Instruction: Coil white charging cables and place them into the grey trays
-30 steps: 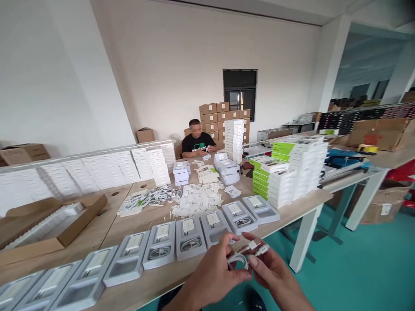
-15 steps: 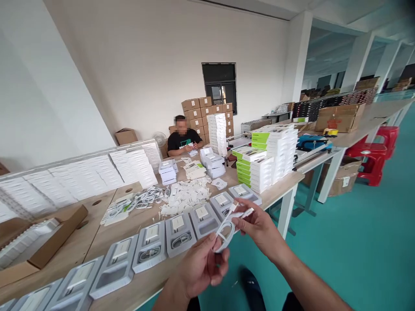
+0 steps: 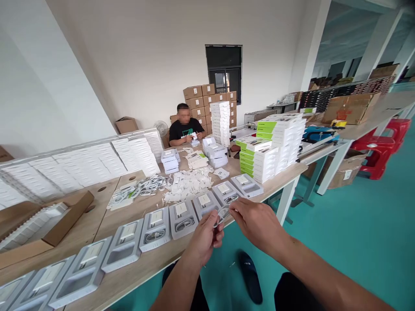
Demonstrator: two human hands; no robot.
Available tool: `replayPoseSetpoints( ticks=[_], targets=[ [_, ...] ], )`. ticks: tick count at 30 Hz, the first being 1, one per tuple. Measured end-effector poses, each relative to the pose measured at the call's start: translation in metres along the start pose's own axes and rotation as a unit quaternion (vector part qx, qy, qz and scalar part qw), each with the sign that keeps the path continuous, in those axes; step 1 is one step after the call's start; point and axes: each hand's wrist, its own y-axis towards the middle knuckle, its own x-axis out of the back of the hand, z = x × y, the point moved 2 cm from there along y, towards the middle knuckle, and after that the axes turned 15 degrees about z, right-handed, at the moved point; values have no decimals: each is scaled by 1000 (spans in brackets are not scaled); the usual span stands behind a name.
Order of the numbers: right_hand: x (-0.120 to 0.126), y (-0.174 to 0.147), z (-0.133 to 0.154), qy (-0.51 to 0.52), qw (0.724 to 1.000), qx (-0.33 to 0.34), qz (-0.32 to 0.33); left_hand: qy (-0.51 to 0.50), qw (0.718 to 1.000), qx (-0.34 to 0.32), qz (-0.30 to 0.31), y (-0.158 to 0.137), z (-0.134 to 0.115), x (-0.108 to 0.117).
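Note:
A coiled white charging cable [image 3: 223,212] is held between my hands just off the table's front edge. My left hand [image 3: 207,235] pinches the coil from the left, fingers curled around it. My right hand [image 3: 257,220] is closed on the coil's other side, its back hiding most of the fingertips and cable ends. Beyond them, grey trays stand in a row, each with a white charger block. A tray [image 3: 183,235] to the left also holds a coiled cable [image 3: 184,224]. In another tray [image 3: 122,262], the lower compartment has no cable.
Loose cables [image 3: 151,185] and a heap of small white pieces [image 3: 188,185] lie mid-table. Stacked green-and-white boxes [image 3: 259,160] stand at right, an open carton [image 3: 69,220] at left. A co-worker [image 3: 186,129] sits across, hands on a small item.
My right hand has turned over and closed in on the coil; the white cable ends that stuck up are now hidden. The view has shifted slightly.

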Motion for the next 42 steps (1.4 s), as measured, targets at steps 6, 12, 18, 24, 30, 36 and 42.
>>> replayPoseSetpoints(
  ticks=[6,12,18,24,30,36,42],
  targets=[
    [-38,0,-2,327,941,-86,-8,-85,996,14,3,7,27,0],
    [-63,-5,-10,507,857,-90,13,-76,995,50,29,4,29,4],
    [-75,-10,-10,453,888,-81,16,-69,997,33,21,6,28,6],
    [-59,-19,-18,95,978,-32,-180,107,993,-46,37,-1,6,4],
    [-34,-20,-33,162,986,19,-24,343,938,-58,9,-14,-6,5],
    [-48,-20,-28,281,959,5,27,248,968,-32,-11,-9,-3,3],
    [-53,-20,-26,138,989,54,13,266,961,48,54,-14,-3,7]
  ],
)
